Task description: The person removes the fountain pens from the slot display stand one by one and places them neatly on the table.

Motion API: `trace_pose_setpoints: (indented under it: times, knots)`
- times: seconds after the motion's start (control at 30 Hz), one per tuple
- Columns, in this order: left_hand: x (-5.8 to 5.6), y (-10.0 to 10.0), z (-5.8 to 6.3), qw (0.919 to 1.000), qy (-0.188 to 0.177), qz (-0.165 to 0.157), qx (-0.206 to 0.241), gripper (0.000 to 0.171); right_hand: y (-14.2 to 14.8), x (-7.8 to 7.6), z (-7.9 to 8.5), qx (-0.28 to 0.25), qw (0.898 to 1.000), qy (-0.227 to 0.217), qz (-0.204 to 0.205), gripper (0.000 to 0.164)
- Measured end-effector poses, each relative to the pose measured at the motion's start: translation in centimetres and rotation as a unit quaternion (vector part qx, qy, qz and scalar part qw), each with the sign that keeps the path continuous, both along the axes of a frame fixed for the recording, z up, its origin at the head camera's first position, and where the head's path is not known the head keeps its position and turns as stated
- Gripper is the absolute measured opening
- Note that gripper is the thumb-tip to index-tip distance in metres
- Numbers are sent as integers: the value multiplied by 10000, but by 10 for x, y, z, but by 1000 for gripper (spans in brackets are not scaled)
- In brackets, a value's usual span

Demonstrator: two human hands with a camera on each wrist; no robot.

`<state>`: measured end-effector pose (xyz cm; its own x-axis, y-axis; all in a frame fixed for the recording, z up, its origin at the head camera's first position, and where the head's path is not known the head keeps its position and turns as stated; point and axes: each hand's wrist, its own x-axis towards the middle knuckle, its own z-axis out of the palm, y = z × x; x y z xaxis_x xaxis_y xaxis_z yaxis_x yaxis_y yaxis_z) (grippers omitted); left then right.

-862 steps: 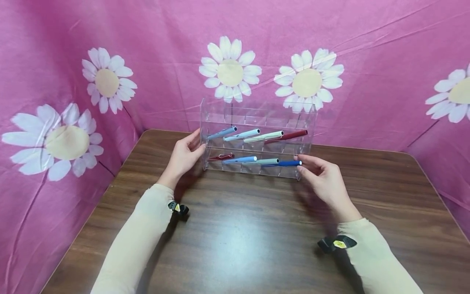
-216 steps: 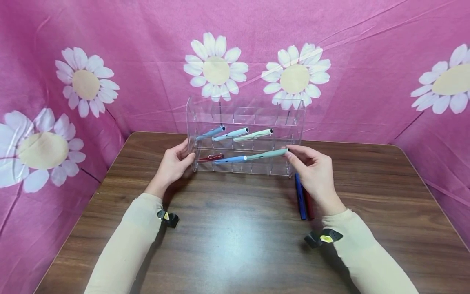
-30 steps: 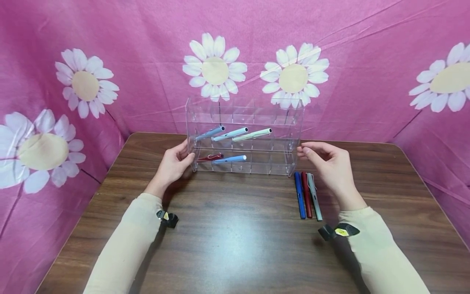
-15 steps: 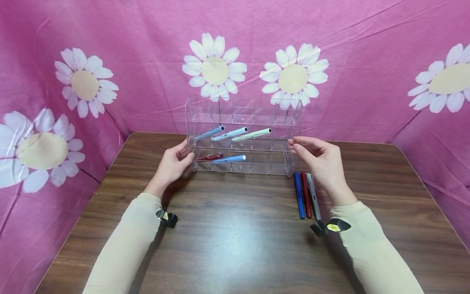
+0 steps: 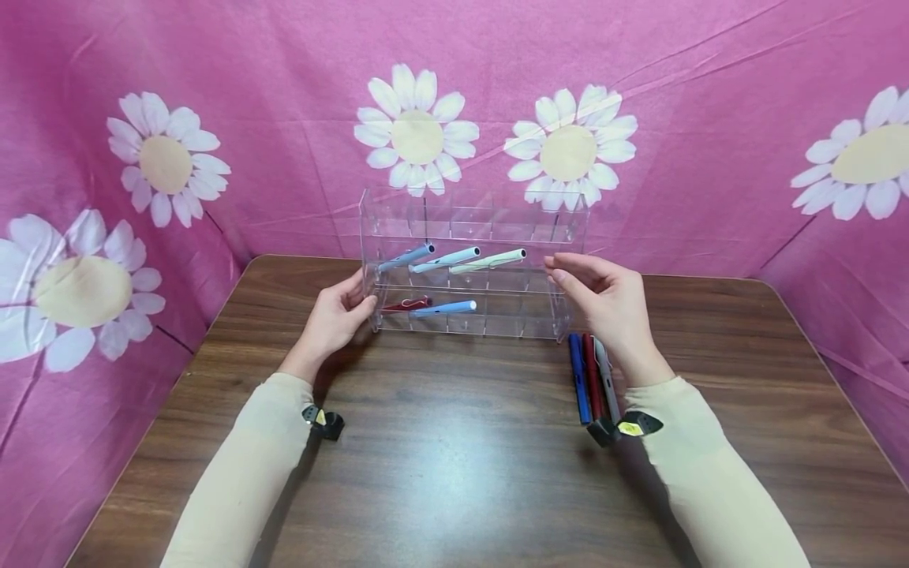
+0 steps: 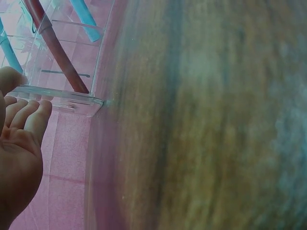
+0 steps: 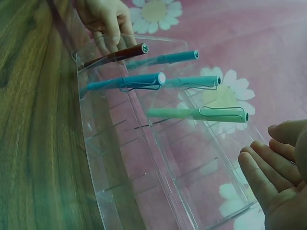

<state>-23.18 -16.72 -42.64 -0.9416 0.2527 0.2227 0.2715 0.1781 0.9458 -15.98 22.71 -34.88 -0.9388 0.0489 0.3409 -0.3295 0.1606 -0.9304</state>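
The left hand point(image 5: 332, 319) pinches the left wall of the clear rack point(image 5: 504, 326) at the table's point(image 5: 426, 442) far side, probably to steady it. The right hand point(image 5: 609, 304), thumb and fingers apart, holds nothing near the pale green pen point(image 5: 490, 262). Five pens point(image 5: 446, 308) rest tilted in the rack; three others point(image 5: 592, 375) lie nearer, on the right, seemingly grouped for neatness.

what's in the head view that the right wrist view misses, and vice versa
Only the head view shows a blue pen, dark red pen and grey pen on the table. Only the right wrist view shows the clip on the white-ended light blue pen. Both share the clear rack, its five pens, the left hand holding it and the right hand.
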Motion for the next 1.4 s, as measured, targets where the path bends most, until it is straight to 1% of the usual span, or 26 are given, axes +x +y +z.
trace_pose_setpoints:
  times: [0.13,0.37,0.6,0.87,1.03,1.2,1.27,1.4]
  knots:
    - [0,1,1,10000,1,-10,5,58,-4,-3,1,183,9998,-2,-45,33]
    - [1,1,2,10000,-60,-18,5,58,-11,-10,1,193,9998,-6,-93,32]
    - [2,0,2,9999,-100,14,9,58,-18,-16,1,441,9989,-74,-146,31]
    - [2,1,3,10000,-84,-19,17,58,-25,-22,-2,742,9964,-166,-384,32]
    - [2,2,3,10000,-32,-38,21,57,-29,-25,-2,697,9967,-200,-368,33]
    - [1,1,2,10000,-55,-13,28,58,-34,-27,-2,711,9965,-244,-377,33]
    - [1,1,2,10000,-60,-5,27,58,-35,-28,-3,730,9963,-226,-388,33]
    - [0,0,0,10000,-70,3,21,58,-38,-31,-6,594,9974,-157,-388,31]
